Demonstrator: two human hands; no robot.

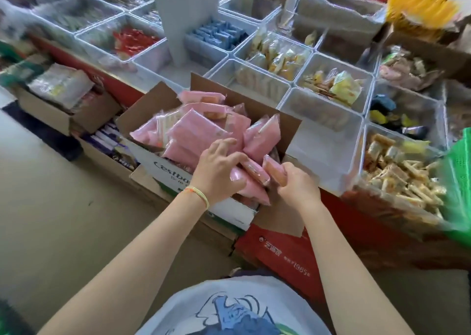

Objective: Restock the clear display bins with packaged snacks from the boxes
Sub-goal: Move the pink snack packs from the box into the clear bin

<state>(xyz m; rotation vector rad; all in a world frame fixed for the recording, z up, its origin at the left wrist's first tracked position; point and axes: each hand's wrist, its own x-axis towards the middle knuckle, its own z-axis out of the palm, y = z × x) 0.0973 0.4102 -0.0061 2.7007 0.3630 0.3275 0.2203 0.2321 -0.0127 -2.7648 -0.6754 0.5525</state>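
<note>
An open cardboard box (163, 167) in front of me is heaped with pink snack packets (201, 130). My left hand (216, 171) reaches into the box, its fingers curled over a pink packet (246, 184) at the near right corner. My right hand (297, 184) grips an upright orange-pink packet (274, 170) just beside it. To the right of the box stands a nearly bare clear display bin (328, 151), with other clear bins behind it holding wrapped snacks.
More clear bins hold yellow snacks (283, 56), blue packets (216, 35), red packets (132, 41) and wafer bars (402, 179). Cardboard boxes of stock (63, 107) sit on the floor at left. A red box (288, 255) lies below. A green basket (458, 179) is at the right edge.
</note>
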